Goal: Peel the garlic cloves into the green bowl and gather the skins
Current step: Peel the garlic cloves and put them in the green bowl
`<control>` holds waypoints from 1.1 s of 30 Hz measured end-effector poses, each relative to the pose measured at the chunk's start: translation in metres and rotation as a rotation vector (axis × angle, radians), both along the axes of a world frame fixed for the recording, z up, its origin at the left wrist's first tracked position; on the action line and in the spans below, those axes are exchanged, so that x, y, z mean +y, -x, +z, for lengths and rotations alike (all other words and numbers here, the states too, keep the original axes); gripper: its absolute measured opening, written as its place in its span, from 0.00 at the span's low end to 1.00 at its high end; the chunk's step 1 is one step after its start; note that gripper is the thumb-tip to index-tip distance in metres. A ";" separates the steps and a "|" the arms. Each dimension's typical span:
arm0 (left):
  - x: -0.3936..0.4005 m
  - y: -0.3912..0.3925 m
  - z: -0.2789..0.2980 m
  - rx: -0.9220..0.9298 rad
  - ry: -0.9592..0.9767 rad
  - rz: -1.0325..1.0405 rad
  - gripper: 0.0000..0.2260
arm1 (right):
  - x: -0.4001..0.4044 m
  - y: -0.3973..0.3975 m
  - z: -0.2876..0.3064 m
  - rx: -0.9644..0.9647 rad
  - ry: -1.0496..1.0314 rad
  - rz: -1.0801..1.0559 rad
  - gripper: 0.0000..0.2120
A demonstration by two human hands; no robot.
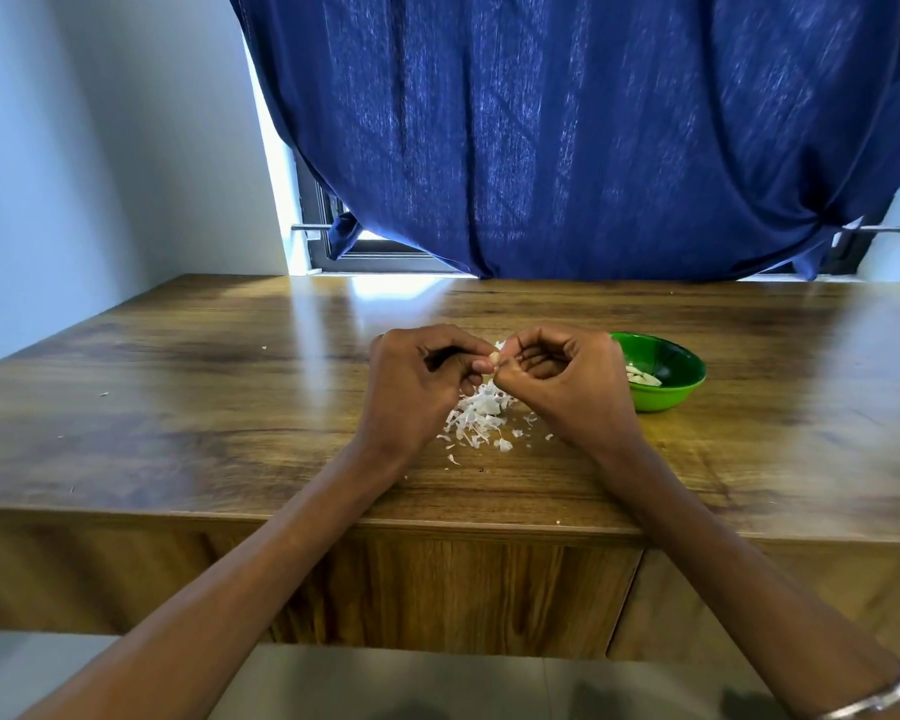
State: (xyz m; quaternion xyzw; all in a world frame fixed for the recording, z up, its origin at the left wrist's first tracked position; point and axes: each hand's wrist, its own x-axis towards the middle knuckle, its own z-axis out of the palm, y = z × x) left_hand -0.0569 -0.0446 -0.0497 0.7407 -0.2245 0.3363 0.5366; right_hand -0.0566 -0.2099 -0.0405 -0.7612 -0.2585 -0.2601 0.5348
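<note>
My left hand [417, 381] and my right hand [567, 376] meet fingertip to fingertip above the wooden table [230, 397]. Both pinch one small garlic clove [495, 359], mostly hidden by the fingers. Under the hands lies a loose pile of white garlic skins [481, 415], with flakes scattered toward the table's front. The green bowl [668, 397] stands just right of my right hand and holds a few peeled cloves [642, 377].
A blue curtain [593, 148] hangs over the window behind the table's far edge. A few tiny skin bits lie at the left of the table. The front edge of the table runs below my forearms. A metal bangle [874, 701] circles my right wrist.
</note>
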 end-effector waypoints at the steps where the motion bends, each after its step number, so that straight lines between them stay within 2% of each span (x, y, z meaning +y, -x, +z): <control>1: 0.000 0.000 0.000 -0.004 0.007 0.002 0.13 | 0.000 -0.001 -0.001 0.014 -0.012 0.002 0.04; 3: 0.001 -0.001 0.000 -0.023 0.005 0.006 0.09 | 0.002 -0.002 0.000 0.052 -0.038 0.018 0.03; 7: 0.002 -0.002 0.002 -0.064 -0.010 0.025 0.09 | 0.004 -0.002 0.001 0.105 -0.084 0.052 0.06; 11: 0.001 -0.002 0.002 -0.085 -0.034 0.046 0.08 | 0.004 -0.004 0.000 0.125 -0.142 0.068 0.03; 19: 0.002 0.000 0.002 -0.231 -0.216 0.180 0.13 | 0.002 -0.003 0.000 0.102 -0.108 0.108 0.04; 25: 0.000 0.001 0.002 -0.213 -0.209 0.143 0.12 | 0.000 -0.006 0.000 0.137 -0.123 0.072 0.04; 29: 0.001 0.002 0.002 -0.216 -0.220 0.165 0.10 | 0.002 -0.005 -0.001 0.102 -0.060 0.057 0.02; 33: -0.002 0.003 0.005 -0.122 -0.107 0.128 0.08 | 0.004 -0.007 -0.002 0.100 -0.071 0.037 0.02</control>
